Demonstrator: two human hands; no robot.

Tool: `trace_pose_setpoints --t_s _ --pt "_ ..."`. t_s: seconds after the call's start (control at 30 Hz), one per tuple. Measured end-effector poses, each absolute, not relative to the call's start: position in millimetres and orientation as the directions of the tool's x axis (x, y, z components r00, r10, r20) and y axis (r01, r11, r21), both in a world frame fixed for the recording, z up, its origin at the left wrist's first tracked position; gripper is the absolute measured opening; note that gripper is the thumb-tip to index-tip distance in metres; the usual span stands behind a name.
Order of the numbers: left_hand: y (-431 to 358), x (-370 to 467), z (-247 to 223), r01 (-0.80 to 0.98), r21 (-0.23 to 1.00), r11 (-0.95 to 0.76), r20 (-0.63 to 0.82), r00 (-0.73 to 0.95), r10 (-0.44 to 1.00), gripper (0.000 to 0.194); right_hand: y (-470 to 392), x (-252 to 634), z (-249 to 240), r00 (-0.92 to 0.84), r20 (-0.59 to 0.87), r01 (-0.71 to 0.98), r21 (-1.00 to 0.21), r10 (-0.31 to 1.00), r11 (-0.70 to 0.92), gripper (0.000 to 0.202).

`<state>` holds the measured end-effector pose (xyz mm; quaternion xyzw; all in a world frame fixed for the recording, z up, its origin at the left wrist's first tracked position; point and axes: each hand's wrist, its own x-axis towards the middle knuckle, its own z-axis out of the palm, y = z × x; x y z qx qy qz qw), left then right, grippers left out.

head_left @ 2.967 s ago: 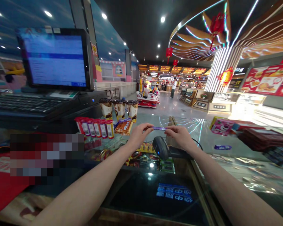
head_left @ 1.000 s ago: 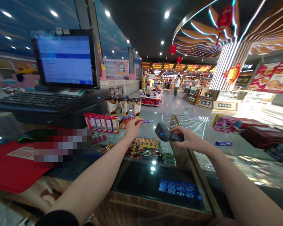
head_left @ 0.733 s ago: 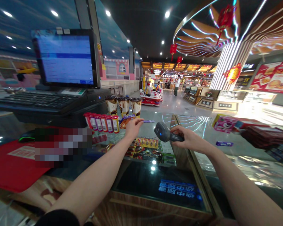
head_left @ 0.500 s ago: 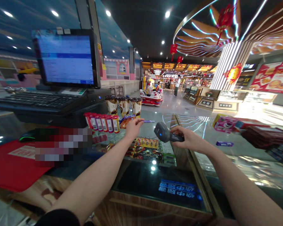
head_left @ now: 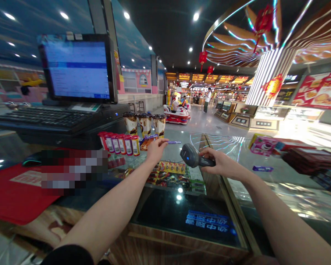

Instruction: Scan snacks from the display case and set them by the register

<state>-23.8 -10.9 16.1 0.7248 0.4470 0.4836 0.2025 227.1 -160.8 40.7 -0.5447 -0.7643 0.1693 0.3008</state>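
Note:
My left hand (head_left: pixel 156 150) pinches one end of a thin purple item (head_left: pixel 174 142) above the glass counter. In my right hand (head_left: pixel 219 162) is a black barcode scanner (head_left: pixel 190 155), its head turned left toward that item, with a gap between them. Just left of my left hand lie an orange and purple packet (head_left: pixel 147 142) and a row of several small red and purple tubes (head_left: pixel 123 144). Three lidded cups (head_left: pixel 145 124) stand behind. A small purple pack (head_left: pixel 262 168) rests on the glass to the right.
A monitor (head_left: pixel 77 70) and keyboard (head_left: pixel 41 117) stand at the left, with a mouse (head_left: pixel 32 159) by a red mat (head_left: pixel 19 198). At the right are a pink box (head_left: pixel 263 144) and stacked dark packs (head_left: pixel 306 160). A person (head_left: pixel 207 99) stands far off.

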Motion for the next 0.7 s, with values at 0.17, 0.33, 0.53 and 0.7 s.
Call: trace_pose_setpoints --t_s 0.17,0.33,0.53,0.7 --pt "-10.8 -24.0 16.5 0.445 0.733 -0.514 0.51 0.139 0.849 0.021 -160.9 227.3 40.9 -0.226 0.273 0.736 -0.581 0.935 0.347 0.041" --pt "-10.0 -24.1 15.5 0.435 0.737 -0.516 0.512 0.138 0.848 0.021 -160.9 227.5 41.2 -0.229 0.257 0.744 -0.577 0.939 0.339 0.041" --pt "-10.2 -23.9 16.7 0.43 0.745 -0.51 0.505 0.136 0.852 0.02 -162.2 225.7 43.1 -0.235 0.25 0.745 -0.575 0.939 0.339 0.04" --pt "-13.0 -23.4 18.9 0.429 0.75 -0.504 0.499 0.134 0.856 0.02 -161.1 226.6 41.1 -0.245 0.231 0.748 -0.573 0.941 0.336 0.053"
